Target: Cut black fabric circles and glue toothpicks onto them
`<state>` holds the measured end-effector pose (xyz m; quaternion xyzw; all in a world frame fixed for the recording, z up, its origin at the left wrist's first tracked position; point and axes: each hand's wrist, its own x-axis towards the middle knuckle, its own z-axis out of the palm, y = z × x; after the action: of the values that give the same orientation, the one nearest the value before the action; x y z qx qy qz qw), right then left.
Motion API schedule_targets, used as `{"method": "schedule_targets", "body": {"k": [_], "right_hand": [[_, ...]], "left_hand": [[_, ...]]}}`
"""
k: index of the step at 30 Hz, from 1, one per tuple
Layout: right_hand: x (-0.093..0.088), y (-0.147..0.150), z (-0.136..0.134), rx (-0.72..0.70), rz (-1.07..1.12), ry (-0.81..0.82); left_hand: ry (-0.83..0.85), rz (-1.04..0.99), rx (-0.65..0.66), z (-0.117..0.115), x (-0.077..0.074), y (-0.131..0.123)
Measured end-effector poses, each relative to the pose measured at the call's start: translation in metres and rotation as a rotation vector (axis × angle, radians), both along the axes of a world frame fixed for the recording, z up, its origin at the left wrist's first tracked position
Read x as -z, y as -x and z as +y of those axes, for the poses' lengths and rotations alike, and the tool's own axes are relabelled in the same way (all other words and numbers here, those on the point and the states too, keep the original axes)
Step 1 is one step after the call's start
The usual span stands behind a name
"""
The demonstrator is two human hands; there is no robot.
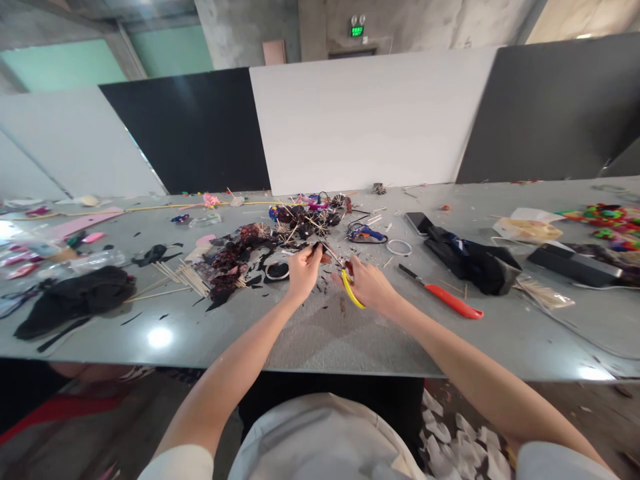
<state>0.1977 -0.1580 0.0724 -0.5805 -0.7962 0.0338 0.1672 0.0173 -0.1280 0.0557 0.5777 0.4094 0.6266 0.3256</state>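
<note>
My right hand [369,283] is closed around the handles of a pair of scissors [354,293], whose yellow loop hangs below the fingers. The blades point away and left, toward my left hand [304,272]. Pinched in my left fingertips is a small dark piece, too small to make out, at the tips of the scissors. Just beyond both hands lies a heap of dark fabric bundles with wooden sticks [300,223]. Black scraps and a white ring [277,271] lie beside my left hand.
Right of my hands are a blue glue gun [367,234], a white ring [399,247], an orange-handled knife [453,300] and black cloth [480,263]. On the left lie wooden sticks [185,279] and a black cloth bundle [83,300]. Upright panels [375,127] stand behind the table.
</note>
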Motion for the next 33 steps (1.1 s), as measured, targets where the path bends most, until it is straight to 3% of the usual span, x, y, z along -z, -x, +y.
{"method": "schedule_targets", "body": {"k": [9,20,26,33], "right_hand": [[0.004,-0.003,0.004,-0.008,0.019,0.005],[0.004,-0.008,0.008,-0.066,0.051,-0.001],[0.003,-0.009,0.008,-0.076,0.056,-0.015],[-0.002,-0.007,0.004,-0.073,0.045,-0.02]], "left_hand": [[0.115,-0.298,0.176,0.009,0.003,-0.003],[0.209,-0.493,0.371,0.01,-0.001,-0.001],[0.221,-0.471,0.349,0.012,0.0,0.001],[0.139,-0.304,0.222,0.018,0.004,0.003]]}}
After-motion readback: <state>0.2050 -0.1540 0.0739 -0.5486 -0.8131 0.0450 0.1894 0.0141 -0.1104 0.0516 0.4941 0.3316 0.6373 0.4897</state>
